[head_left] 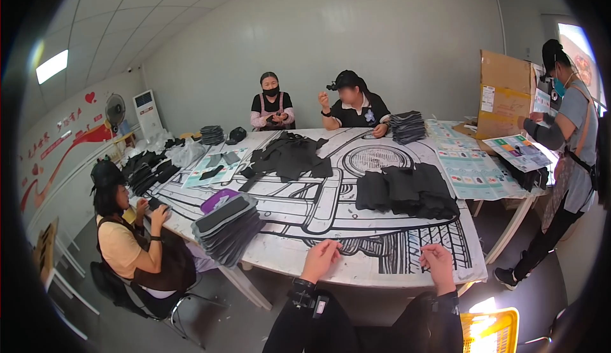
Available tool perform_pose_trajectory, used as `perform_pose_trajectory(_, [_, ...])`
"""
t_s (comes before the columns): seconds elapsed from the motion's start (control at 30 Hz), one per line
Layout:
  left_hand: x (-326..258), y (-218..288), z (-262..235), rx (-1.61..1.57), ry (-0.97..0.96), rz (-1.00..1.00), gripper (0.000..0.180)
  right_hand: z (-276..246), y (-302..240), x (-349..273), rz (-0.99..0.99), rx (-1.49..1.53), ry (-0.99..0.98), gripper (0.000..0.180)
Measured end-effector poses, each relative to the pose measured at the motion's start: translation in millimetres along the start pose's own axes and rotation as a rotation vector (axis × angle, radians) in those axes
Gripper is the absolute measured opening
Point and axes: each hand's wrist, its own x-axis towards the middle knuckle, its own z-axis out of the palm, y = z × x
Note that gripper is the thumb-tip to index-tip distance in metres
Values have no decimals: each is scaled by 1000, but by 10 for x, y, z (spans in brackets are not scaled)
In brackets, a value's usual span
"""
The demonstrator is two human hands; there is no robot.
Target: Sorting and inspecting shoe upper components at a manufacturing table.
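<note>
My left hand is at the near edge of the table, fingers curled in toward the thumb. Further right along that edge my right hand has its fingertips drawn together too. Nothing shows in either hand. Nearest to them, past the right hand, lies a pile of folded black cloth pieces. To the left of my left hand a tall, leaning stack of dark grey cloth pads stands at the table's edge, with a purple item behind its top.
A loose black cloth heap lies mid-table. Further stacks stand at the back. Co-workers sit left and across; another stands right by a cardboard box. A yellow basket is beside my right leg.
</note>
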Motion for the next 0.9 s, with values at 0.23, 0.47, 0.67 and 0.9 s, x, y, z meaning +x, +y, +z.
perform_pose_trajectory(0.23, [-40,13,17,66,11,12,29,-12,-2,-33,15,-63,16,13])
perform_pose_trajectory(0.47, [-43,-3,13,76,13,5,29,-32,47,-23,3,-29,16,12])
perform_pose_trajectory(0.67, [-37,-4,4,52,5,4,28,-22,36,-15,0,-22,5,12])
perform_pose_trajectory(0.9, [-51,48,7,89,10,33,28,-15,19,-20,1,-32,14,12])
